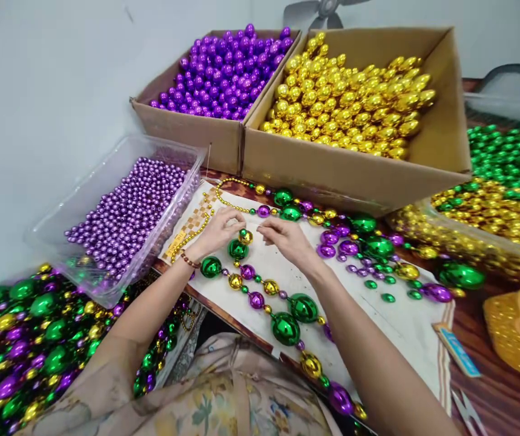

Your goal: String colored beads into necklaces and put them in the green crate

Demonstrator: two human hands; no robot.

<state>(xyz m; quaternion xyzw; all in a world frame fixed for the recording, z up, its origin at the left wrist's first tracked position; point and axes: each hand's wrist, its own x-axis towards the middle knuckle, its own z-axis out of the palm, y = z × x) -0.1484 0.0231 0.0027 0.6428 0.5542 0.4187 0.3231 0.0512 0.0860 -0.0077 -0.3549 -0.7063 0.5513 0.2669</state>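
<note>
My left hand [220,232] is closed in a pinch at the upper end of a bead necklace [247,272], just above a small green bead and a gold bead [246,237]. To its right, my right hand [282,237] has its thumb and fingertips pressed together. What that pinch holds, perhaps a thin thread, is too fine to see. The necklace of green, gold and purple beads runs from between my hands down across a white cloth [223,303] toward my lap. Loose purple beads [348,247] and small green beads [387,298] lie right of my right hand.
Cardboard boxes of purple balls [223,75] and gold beads [341,103] stand behind. A clear tub of small purple beads [128,212] is at left, above heaped necklaces [23,339]. At right are a yellow basket [505,327], a blue-labelled cutter [458,351] and metal snips [467,413].
</note>
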